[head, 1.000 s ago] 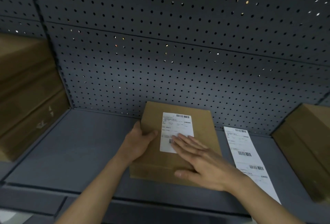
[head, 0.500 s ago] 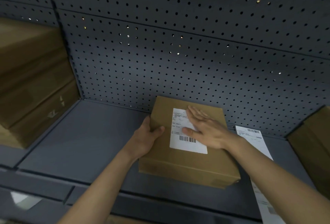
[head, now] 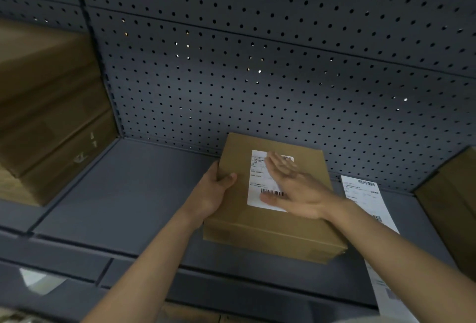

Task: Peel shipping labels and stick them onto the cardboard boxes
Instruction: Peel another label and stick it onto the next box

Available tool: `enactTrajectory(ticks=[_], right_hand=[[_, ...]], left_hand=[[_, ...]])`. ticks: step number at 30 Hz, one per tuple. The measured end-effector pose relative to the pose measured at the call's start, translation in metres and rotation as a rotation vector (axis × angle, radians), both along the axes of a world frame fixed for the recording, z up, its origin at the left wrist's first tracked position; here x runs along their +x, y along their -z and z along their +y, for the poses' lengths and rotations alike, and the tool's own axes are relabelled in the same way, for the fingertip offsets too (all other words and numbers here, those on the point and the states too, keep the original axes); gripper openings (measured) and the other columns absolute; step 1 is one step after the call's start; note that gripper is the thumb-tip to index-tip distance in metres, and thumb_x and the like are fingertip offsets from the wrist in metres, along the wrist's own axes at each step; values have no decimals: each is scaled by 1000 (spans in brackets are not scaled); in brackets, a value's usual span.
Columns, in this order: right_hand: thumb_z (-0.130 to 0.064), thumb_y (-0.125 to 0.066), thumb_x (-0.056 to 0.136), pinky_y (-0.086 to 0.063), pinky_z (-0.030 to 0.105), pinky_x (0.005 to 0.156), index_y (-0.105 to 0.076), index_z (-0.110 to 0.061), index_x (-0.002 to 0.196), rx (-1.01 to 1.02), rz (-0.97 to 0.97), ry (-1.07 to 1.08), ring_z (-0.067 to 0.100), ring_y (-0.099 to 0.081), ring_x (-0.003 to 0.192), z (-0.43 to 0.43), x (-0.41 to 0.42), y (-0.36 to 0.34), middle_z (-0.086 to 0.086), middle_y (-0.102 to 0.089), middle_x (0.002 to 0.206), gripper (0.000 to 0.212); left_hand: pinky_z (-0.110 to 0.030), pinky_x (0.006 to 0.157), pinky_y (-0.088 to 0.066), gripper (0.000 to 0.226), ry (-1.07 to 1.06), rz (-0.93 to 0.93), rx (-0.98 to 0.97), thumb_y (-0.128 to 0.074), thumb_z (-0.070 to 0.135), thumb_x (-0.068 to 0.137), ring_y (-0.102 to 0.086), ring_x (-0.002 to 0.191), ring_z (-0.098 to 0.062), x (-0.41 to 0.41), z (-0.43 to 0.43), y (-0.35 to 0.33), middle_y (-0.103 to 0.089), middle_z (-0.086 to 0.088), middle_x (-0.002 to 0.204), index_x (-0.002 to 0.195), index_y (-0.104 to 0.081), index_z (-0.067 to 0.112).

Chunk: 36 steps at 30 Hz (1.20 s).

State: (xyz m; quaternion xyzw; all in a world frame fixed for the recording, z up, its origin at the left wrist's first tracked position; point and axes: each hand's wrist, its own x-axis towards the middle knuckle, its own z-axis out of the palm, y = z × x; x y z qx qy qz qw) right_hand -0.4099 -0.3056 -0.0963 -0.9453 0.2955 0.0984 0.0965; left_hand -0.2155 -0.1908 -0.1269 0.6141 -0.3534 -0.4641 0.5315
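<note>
I see the box sitting mid-shelf, with the pegboard close behind it at 12 o'clock. The label is on the box top. Left hand grips the box's 9 o'clock edge, thumb on top. Right hand lies flat on the label. The label strip is on the shelf at 3 o'clock, just beside the box. Stacked cartons sit at 9–10 o'clock, and a single carton is past the strip at 3.

The left hand and the blurred right hand are bare, and the left forearm and right forearm run bare to the bottom edge of view.
</note>
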Motion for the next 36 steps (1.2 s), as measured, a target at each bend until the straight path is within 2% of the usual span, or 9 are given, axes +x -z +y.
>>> enactTrajectory(ticks=[4,6,11,14,20,24,27,32,36], right_hand=[[-93,-2,72,7,29,123,20,-20,154,-28,-7,-94,4,30,144,33,-9,0,-4,29,159,112],[-90,-9,75,11,27,122,20,-19,154,-39,0,-143,1,33,142,49,-13,-2,-5,30,159,110],[-85,-28,82,22,18,114,21,-19,153,-53,42,-228,-4,38,137,67,-19,-5,-9,35,155,108],[-84,-21,83,13,23,120,16,-21,155,-29,27,-238,-4,32,141,58,-17,-5,-10,28,159,103],[-87,-4,78,6,28,123,19,-25,154,-7,-10,-120,2,26,145,22,5,1,-10,27,159,100],[-86,-4,79,5,29,123,17,-23,154,15,-17,-85,2,22,146,-2,18,2,-9,24,160,100],[-83,-5,80,9,23,119,16,-21,155,6,-1,-65,4,21,146,-13,26,0,-5,23,161,99],[-83,-5,82,5,29,122,15,-17,154,-31,18,-14,11,19,148,-31,40,-1,-1,22,161,100],[-86,-7,80,6,29,122,16,-14,154,-40,25,-35,12,21,148,-30,42,-2,1,23,161,107]], left_hand=[[-33,87,-56,31,-5,6,-8,-55,29,99,-70,98,-14,-1,-1,1,-70,3,113,129,-52,24],[-32,85,-56,30,-9,4,-11,-56,29,99,-70,97,-14,-1,-2,2,-70,3,113,128,-53,25],[-40,93,-54,34,-11,-17,-13,-57,30,98,-69,101,-16,1,-3,7,-71,3,115,131,-53,25],[-36,90,-55,34,-4,-34,-18,-56,31,99,-69,100,-14,2,-4,7,-70,5,113,132,-52,26],[-28,84,-54,33,17,-20,-39,-56,31,99,-70,97,-9,3,-2,6,-70,7,114,131,-52,27],[-26,83,-54,32,18,-22,-37,-56,32,99,-69,98,-8,3,-1,6,-69,9,114,130,-51,30],[-23,80,-55,32,27,-20,-42,-56,32,99,-69,97,-6,4,-1,7,-69,8,115,131,-51,31],[-24,81,-55,34,23,-9,-35,-56,32,99,-69,99,-9,4,-1,7,-69,6,117,132,-51,29],[-11,68,-51,27,-18,-25,-31,-44,32,104,-68,93,-4,2,-2,7,-69,9,112,129,-52,31]])
